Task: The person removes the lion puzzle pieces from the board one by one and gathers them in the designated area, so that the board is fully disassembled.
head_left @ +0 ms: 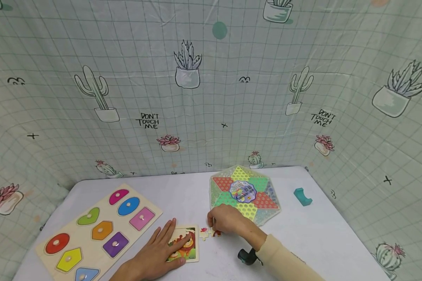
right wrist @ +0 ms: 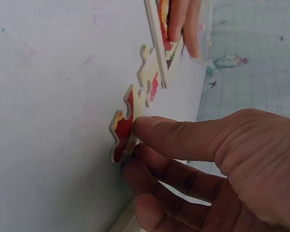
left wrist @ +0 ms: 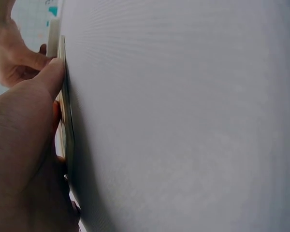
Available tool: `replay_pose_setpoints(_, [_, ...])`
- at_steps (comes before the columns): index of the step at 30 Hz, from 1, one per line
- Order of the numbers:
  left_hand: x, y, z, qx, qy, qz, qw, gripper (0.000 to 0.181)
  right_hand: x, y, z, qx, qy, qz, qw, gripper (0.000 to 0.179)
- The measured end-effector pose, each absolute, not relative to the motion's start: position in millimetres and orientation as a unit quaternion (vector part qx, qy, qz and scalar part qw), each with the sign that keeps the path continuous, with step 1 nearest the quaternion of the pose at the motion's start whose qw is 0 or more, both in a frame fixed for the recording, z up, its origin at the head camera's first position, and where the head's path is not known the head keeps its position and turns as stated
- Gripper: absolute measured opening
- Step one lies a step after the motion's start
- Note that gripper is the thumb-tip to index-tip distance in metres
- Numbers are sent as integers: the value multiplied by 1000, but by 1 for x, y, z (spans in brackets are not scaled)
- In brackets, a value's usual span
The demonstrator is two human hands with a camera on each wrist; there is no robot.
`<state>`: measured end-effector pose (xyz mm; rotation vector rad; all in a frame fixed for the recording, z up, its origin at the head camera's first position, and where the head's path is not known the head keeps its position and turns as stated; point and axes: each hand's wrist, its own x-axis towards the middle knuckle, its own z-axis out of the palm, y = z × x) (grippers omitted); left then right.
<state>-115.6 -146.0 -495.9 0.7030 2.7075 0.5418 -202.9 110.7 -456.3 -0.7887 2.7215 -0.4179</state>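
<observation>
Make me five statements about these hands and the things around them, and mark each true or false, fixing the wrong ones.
1. The left hand rests on the picture board. True.
2. The teal block lies left of the star-patterned game board. False: the teal block lies to the right of the star-patterned game board.
3. The right hand pinches a red-marked puzzle piece. True.
4. The heart on the shape board is green. True.
5. The pink-marked piece lies on the shape board. False: the pink-marked piece lies beside the picture board.

Head view: high, facing forward-down. Wrist views: close, low, sharing puzzle board (head_left: 197, 245).
</observation>
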Motion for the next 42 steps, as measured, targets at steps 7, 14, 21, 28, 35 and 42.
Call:
replay_pose_setpoints(7, [-116,-146,-498,244,940,189,143,69,-201,110,-456,-275,941,-148,131,17])
replay_pose_setpoints(14, [-116,-146,-499,243,940,192,140,69,-201,111,-457,-283,940,-144,123,16])
replay_pose_setpoints(21, [-116,-147,-501,252,940,191,126,69,-201,112,-458,-281,940,-148,125,16])
replay_pose_setpoints(28, [-117,-147,-502,249,943,184,124,66,-200,112,-458,-283,939,-153,123,14])
replay_pose_setpoints(35, [-117,-145,-498,251,944,179,118,63,-199,113,-458,-284,939,-153,120,15])
replay_pose_setpoints(42, [-117,-144,-498,255,945,173,108,64,-198,112,-459,-298,938,-145,105,17])
